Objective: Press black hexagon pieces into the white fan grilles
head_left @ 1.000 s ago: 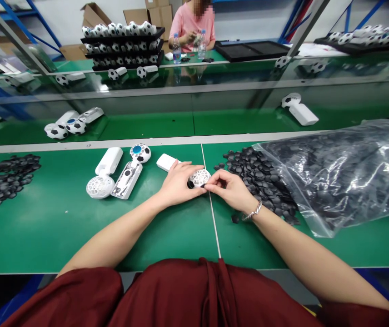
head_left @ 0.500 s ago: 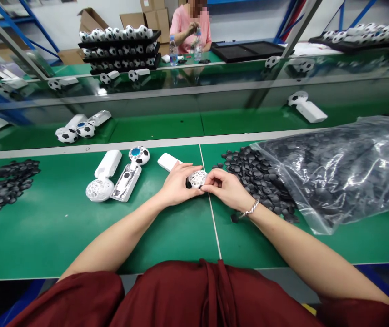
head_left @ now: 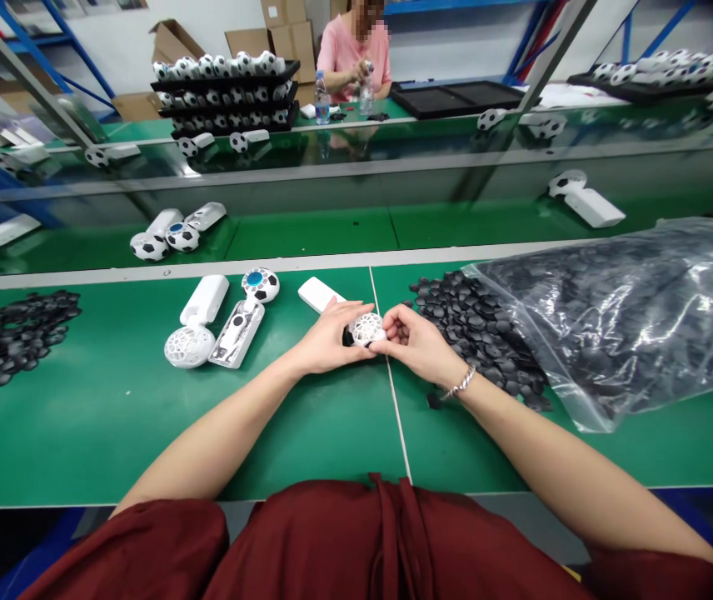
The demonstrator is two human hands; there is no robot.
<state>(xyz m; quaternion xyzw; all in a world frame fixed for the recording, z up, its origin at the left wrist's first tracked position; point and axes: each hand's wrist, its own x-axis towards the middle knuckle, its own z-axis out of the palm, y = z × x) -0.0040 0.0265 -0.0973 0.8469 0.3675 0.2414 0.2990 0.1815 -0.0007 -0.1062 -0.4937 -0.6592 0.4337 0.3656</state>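
A white handheld fan with a football-style lattice head (head_left: pixel 367 330) is cupped in my left hand (head_left: pixel 330 340), its fingers and thumb curled round the head. Its white handle (head_left: pixel 319 293) extends past that hand to the upper left. My right hand (head_left: pixel 416 340) is closed in a pinch at the head's right edge; what lies between its fingertips is hidden. Black patches show at the head's left and lower sides. Close to my right hand spreads a heap of small black patches (head_left: pixel 478 321), and one loose black patch (head_left: pixel 434 401) lies by the wrist bracelet.
Fans (head_left: pixel 189 346) lie on the green table (head_left: pixel 144 442) at left, near another black patch pile (head_left: pixel 12 333). A clear bag of black patches (head_left: pixel 631 317) fills the right. Beyond, a green belt (head_left: pixel 312 229) carries football fans. A co-worker (head_left: pixel 356 58) sits behind, beside stacked black trays (head_left: pixel 225 96).
Fans on the near belt have shifted right. My right fingers have changed position slightly at the fan head's edge; my left hand keeps its hold. The co-worker's hand has lowered towards a bottle.
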